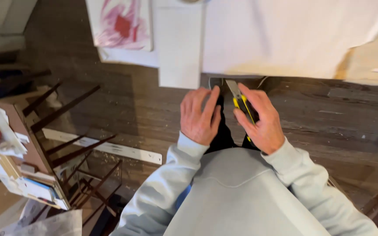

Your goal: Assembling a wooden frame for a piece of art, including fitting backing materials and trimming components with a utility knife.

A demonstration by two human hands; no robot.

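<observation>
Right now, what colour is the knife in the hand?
Yellow and black, with a grey metal blade: the utility knife in the right hand, seen in the head view.

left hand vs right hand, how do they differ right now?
The right hand is closed around a yellow and black utility knife with its blade out; the left hand holds nothing. The left hand lies flat with fingers fairly straight; the right hand's fingers are curled round the handle. Shared: both sit close together in front of the body, below the edge of the white sheet, in pale blue sleeves.
</observation>
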